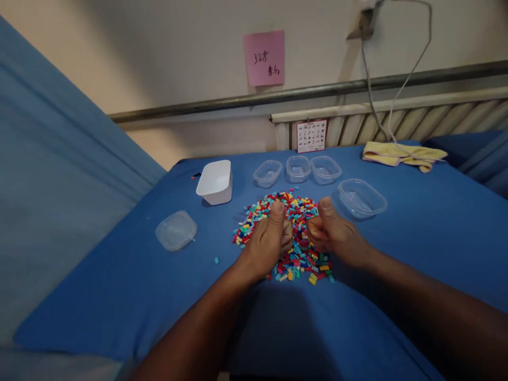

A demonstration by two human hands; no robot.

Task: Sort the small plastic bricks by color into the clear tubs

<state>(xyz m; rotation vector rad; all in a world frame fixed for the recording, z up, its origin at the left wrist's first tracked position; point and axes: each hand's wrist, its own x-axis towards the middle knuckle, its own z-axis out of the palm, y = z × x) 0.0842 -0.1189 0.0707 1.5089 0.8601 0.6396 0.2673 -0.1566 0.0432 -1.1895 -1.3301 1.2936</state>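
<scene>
A wide heap of small colourful toy bricks (300, 259) lies on the blue cloth, in red, yellow, blue, green and white. Above its left part I hold my left hand (270, 238), fingers curled into a fist and thumb pointing up. My right hand (336, 233) makes the same thumbs-up fist over the heap's right side. A narrow gap separates the two fists, through which bricks show. Nothing can be seen held in either hand. One loose light-blue brick (216, 260) sits apart, left of the heap.
Behind the heap stand clear plastic tubs (268, 173), with another clear tub (362, 199) to the right. At left are a white box (216, 182) and a clear lid (177, 231). A yellow cloth (400, 154) lies at the back right, below a hanging cable (369, 84).
</scene>
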